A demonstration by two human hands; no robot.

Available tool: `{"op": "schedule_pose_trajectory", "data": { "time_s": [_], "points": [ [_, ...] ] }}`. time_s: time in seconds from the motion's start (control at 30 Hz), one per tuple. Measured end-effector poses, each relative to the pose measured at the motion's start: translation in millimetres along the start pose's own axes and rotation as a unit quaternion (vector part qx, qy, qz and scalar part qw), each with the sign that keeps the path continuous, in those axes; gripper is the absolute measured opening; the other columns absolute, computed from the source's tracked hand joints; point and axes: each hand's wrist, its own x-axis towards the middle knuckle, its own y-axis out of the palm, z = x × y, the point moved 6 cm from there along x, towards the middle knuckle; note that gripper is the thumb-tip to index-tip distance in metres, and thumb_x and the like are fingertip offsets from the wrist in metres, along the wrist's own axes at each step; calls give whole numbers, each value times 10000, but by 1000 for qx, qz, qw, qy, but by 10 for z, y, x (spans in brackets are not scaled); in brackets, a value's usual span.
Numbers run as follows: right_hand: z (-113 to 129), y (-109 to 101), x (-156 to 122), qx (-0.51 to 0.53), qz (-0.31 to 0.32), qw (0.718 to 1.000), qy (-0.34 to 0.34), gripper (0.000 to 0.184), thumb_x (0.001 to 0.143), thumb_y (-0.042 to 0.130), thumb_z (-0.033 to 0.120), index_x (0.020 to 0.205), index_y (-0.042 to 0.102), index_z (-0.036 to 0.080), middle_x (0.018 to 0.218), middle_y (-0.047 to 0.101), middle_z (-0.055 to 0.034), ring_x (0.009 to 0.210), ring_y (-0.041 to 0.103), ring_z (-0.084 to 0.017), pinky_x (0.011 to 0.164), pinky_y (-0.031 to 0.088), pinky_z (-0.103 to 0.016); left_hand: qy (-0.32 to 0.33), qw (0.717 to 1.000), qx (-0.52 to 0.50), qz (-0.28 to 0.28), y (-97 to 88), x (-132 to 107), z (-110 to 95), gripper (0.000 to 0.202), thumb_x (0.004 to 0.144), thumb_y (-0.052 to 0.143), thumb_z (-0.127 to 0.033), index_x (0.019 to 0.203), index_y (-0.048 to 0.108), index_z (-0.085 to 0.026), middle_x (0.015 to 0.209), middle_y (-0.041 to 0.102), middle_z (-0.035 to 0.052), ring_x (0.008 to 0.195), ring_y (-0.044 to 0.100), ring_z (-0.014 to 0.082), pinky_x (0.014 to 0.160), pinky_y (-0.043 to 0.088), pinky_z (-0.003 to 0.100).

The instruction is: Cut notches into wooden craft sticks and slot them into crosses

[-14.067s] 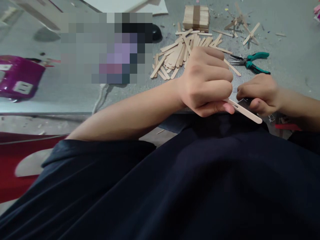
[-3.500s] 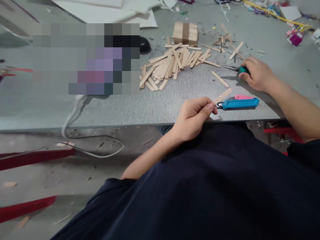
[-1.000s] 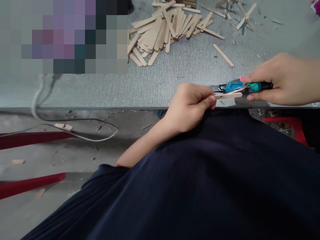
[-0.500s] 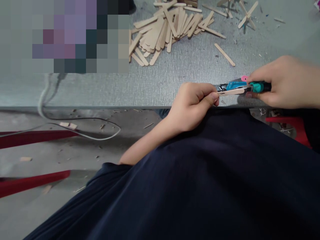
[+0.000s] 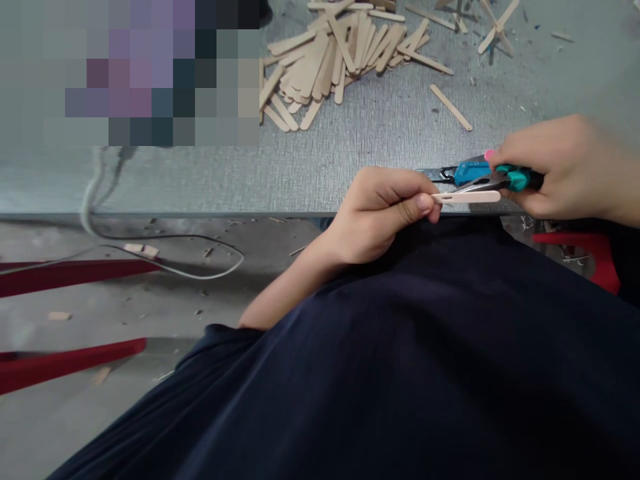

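Left hand: the left hand [image 5: 380,213] was curled shut, thumb and forefinger pinching one end of a wooden craft stick [image 5: 470,197].
Stick's place: the craft stick jutted out flat from the pinching fingertips, pointing at the right hand and hanging just past the near edge of the grey table [image 5: 350,167], above a dark lap.
Right hand: the right hand [image 5: 570,167] was closed round the teal handles of needle-nose pliers [image 5: 515,179], just beyond the craft stick's free end.
Pliers and stick: the metal nose lay along the craft stick's far edge, near its middle. Whether the nose bit the wood could not be told.
Behind the stick: a blue utility knife [image 5: 470,171] with a pink part lay on the table just behind the craft stick, partly covered by the pliers and the right hand's fingers.
Farther behind the stick: one loose stick [image 5: 451,107] lay alone on the table, and beyond it a heap of sticks [image 5: 325,60] sprawled across the table.
Left of the stick: well away, a white cable [image 5: 150,248] dropped over the table edge and looped on the floor by red bars [image 5: 75,357].
Stick's look: pale, bare wood, thin and narrow, with a rounded free end and a short dark slit close to the pinched end.
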Motion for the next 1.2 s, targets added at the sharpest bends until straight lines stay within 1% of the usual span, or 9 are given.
{"op": "schedule_pose_trajectory", "data": {
  "time_s": [0.13,0.3,0.4,0.57,0.73,0.83,0.93,1.03,1.2],
  "points": [
    [7,16,10,96,-24,995,-26,227,1006,701,537,1016,778,324,929,799,-30,891,740,-289,810,512,-451,-15,997,-70,6,72,20,19,542,1021,866,-712,778,768,-237,669,616,7,571,434,136,596,346,385],
    [163,8,-50,207,-49,972,-95,200,1026,740,453,941,744,271,781,709,-14,669,569,-185,687,417,-395,73,996,-42,-39,107,79,-15,584,1094,737,-758,833,761,-236,702,642,22,634,538,161,637,448,358],
    [237,66,-93,254,-42,964,-62,198,1027,765,423,927,733,255,702,608,20,616,446,-161,655,363,-378,55,995,-59,-58,129,81,49,584,1098,717,-784,879,741,-243,715,634,14,626,541,155,597,456,327],
    [334,238,-81,374,-20,927,-4,280,1021,789,498,939,720,239,788,649,10,704,535,-177,682,410,-359,14,987,-156,-38,211,63,175,562,1012,849,-780,913,716,-244,712,606,-18,522,510,107,476,400,272],
    [386,344,-34,444,-49,894,35,398,1026,812,573,873,665,236,774,603,24,719,515,-170,706,393,-357,41,986,-82,-140,146,21,229,584,1024,786,-849,1075,756,-269,730,691,-17,543,640,130,446,471,249],
    [390,384,-46,441,-68,892,64,410,1025,827,587,881,672,236,781,612,18,748,536,-185,747,396,-370,73,982,-11,-174,130,-15,129,518,1085,784,-748,1016,765,-235,745,751,5,553,665,118,477,508,245],
    [372,395,-65,424,-91,897,82,307,1026,802,509,926,698,238,802,639,13,766,557,-193,761,403,-372,82,981,26,-176,129,-11,22,455,1138,771,-638,973,771,-215,719,776,7,513,642,91,483,506,226],
    [342,383,-69,424,-117,893,96,263,1016,809,472,929,718,242,840,678,-3,785,584,-201,771,439,-380,62,983,-7,-174,106,27,7,460,1107,811,-655,966,767,-220,707,773,-4,494,637,87,482,523,223],
    [366,392,-60,505,-187,834,120,325,989,874,523,877,713,263,808,690,-10,779,629,-216,781,542,-409,-13,985,-108,-137,121,72,152,566,982,892,-784,975,776,-230,733,780,1,533,721,133,512,608,265]
  ]
}}
